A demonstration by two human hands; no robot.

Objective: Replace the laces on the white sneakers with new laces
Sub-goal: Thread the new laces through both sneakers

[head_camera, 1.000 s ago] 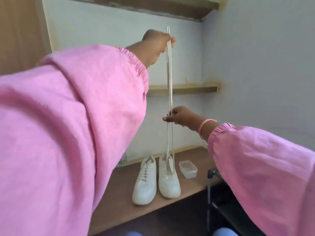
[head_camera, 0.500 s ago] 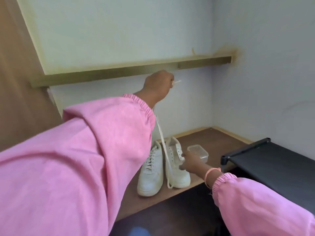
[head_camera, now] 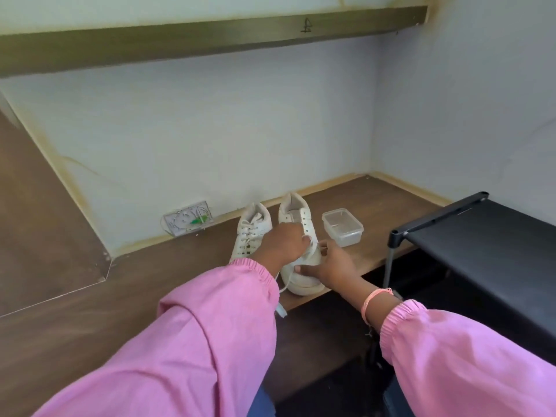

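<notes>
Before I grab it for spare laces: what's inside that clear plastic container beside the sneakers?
The clear plastic container shows nothing inside through its lid and walls; anything small or flat on the bottom cannot be made out.

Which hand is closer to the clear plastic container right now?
Right. The right hand rests on the toe of the right-hand sneaker, just in front of the clear plastic container. The left hand is over that sneaker's eyelets, farther away.
</notes>
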